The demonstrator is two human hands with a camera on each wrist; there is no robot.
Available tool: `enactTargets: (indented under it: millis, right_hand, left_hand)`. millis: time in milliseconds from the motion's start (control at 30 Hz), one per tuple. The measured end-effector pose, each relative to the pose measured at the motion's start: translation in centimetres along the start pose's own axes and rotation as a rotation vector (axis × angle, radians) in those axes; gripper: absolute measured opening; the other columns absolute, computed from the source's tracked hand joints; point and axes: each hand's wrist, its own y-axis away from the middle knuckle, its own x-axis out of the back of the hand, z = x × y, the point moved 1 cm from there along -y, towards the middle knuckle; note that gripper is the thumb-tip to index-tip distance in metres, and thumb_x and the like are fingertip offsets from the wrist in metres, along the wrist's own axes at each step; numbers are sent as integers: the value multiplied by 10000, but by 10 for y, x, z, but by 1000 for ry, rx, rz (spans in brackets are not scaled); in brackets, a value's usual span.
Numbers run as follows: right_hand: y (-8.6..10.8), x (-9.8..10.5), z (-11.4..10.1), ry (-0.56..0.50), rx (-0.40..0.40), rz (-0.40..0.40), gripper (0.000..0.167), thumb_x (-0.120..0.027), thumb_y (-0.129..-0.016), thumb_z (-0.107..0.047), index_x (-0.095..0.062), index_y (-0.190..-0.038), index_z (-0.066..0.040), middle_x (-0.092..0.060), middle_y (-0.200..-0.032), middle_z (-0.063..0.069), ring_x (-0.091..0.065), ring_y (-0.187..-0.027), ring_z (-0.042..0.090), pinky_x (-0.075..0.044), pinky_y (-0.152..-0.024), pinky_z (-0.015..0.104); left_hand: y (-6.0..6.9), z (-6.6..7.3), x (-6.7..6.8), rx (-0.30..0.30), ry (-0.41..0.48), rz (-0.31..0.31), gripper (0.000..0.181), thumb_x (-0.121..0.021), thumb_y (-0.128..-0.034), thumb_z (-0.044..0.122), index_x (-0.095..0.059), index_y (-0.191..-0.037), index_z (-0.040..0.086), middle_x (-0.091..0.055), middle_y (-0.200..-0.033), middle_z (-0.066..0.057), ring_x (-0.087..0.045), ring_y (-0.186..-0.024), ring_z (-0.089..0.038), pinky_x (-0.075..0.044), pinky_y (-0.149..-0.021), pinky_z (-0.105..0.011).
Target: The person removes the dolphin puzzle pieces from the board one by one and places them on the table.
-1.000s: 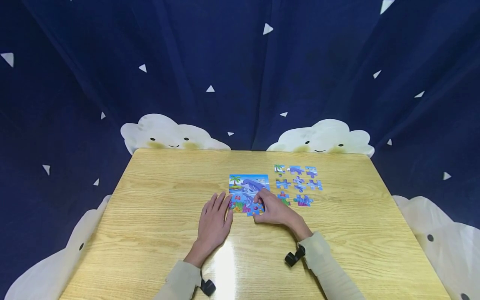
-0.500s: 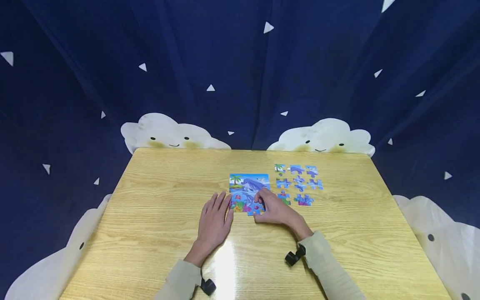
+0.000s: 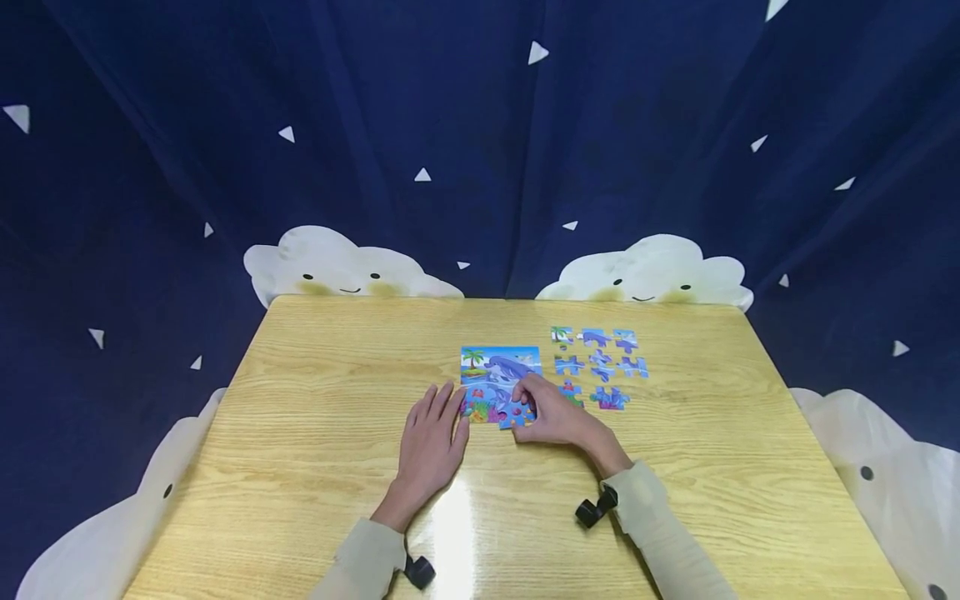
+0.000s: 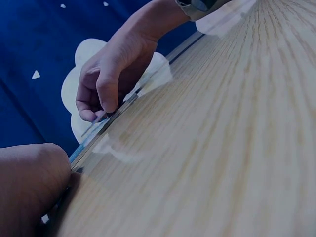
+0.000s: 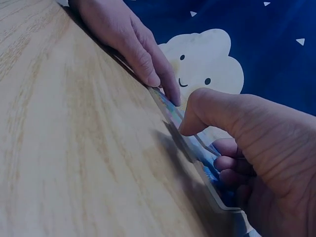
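Observation:
A dolphin picture card [image 3: 498, 357] with a palm tree and coral lies flat in the head view. My right hand [image 3: 558, 417] pinches a blue jigsaw puzzle piece [image 3: 517, 417] between thumb and curled fingers, over the card's lower right corner. In the right wrist view the puzzle piece [image 5: 201, 142] is tilted just above the card [image 5: 210, 182]; whether it touches is unclear. My left hand [image 3: 430, 442] rests on the table with straight fingers, its fingertips at the card's left edge. The right hand covers part of the card.
Several loose puzzle pieces [image 3: 602, 365] lie in rough rows right of the card, one partly behind the right hand. The wooden table [image 3: 337, 367] ends at a dark blue curtain [image 3: 480, 125] with white clouds.
My right hand has shifted very slightly to the right with the puzzle piece still pinched. The left hand stays where it was, and the view has drifted a little.

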Motion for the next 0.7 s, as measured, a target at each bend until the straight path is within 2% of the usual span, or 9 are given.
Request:
enactTargets:
  millis: [333,533,700]
  right_hand:
    - [9,16,0,-27,18,56,387,-861,-751,-177,-605,-1039,-142,-567,-932,52,-524,-820,187,-463,-699,259]
    - [25,32,7,-42,1,100,395,-864,-738,-122,-624,-1053,-133,-584,-923,76,-533,-800,215,-473,-684,259]
    - [40,50,16,-25,-16,149,406,-865,-726,-79,-641,-1059,-137,-576,-906,58,-526,-781,189,-475,-665,254]
  left_hand:
    - [-1,-1,-1,1,-10,11,508,-473,-1091,350,-512,-1554,146,-469,-1603,-115,-346,-1525,-370,-280,-1220,-560]
    - [0,1,2,15,-10,-20,509,-457,-1099,359,-497,-1568,167,-452,-1618,-103,-325,-1541,-353,-269,-1232,-555]
    - [0,2,2,10,-17,-12,505,-463,-1097,351,-504,-1563,163,-460,-1613,-106,-337,-1534,-359,-281,-1227,-555]
